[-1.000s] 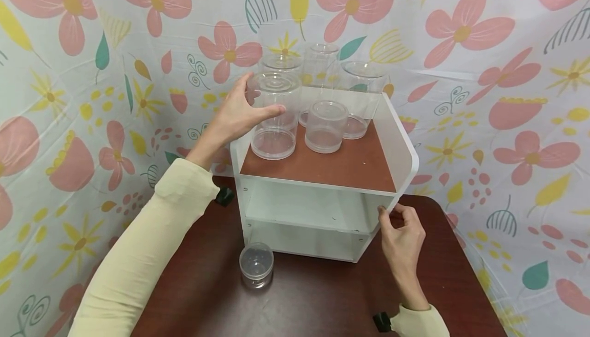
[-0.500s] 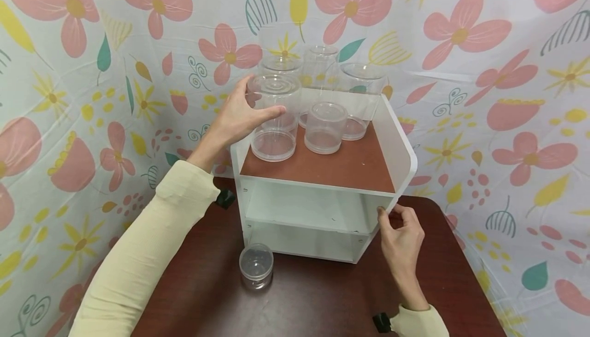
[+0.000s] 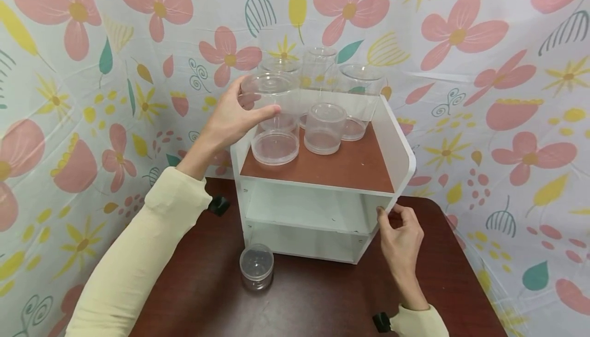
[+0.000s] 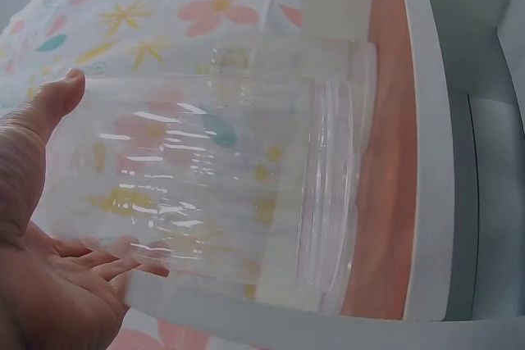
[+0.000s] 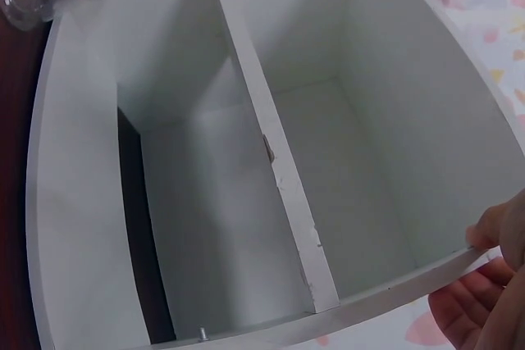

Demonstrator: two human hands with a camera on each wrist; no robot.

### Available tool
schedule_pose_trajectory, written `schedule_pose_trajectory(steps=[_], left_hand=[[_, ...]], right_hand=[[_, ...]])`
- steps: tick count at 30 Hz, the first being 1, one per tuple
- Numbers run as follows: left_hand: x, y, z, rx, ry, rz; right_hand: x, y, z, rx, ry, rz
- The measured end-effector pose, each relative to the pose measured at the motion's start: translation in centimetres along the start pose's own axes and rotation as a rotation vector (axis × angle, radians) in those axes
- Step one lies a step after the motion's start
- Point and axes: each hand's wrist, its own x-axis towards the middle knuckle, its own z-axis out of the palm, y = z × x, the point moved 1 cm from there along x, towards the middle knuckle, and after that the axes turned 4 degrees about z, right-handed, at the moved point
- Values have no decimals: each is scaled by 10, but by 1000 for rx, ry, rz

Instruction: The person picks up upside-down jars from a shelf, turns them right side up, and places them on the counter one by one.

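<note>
Currently: 1 tall clear jar point(image 3: 275, 148), nr front L corner atop shelf unit point(image 3: 318, 186), L hand point(image 3: 232, 116) gripping its upper part; base contact unclear. R hand point(image 3: 402, 234) pinching unit's R front edge. 4 other jars point(image 3: 324, 132), behind & to R. 1 small jar point(image 3: 256, 269) on bench point(image 3: 318, 301), nr unit's front L corner. Step, prob.: positioning held jar; next calls for steady grip.
</note>
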Motion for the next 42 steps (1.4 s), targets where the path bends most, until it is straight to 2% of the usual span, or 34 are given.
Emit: schedule_pose_trajectory(steps=[9,19,24,32,37,42], left_hand=[[-24,11,-13,-83,20,22],[-52,18,-22,-128,17,46],[-68,21,-25,-195,9,45],[-87,12,-25,-380,-2,85],[-100,5,-25,-439,-20,127],[-115,-2,-24,-488,-34,127]], right_hand=[[0,-2,-1,21,1,-5],[1,-2,0,13,-9,1],[1,-3,-2,3,-17,18],[2,-1,-4,6,-24,40],[2,-1,-4,13,-28,39],[2,-2,-4,11,-34,50]])
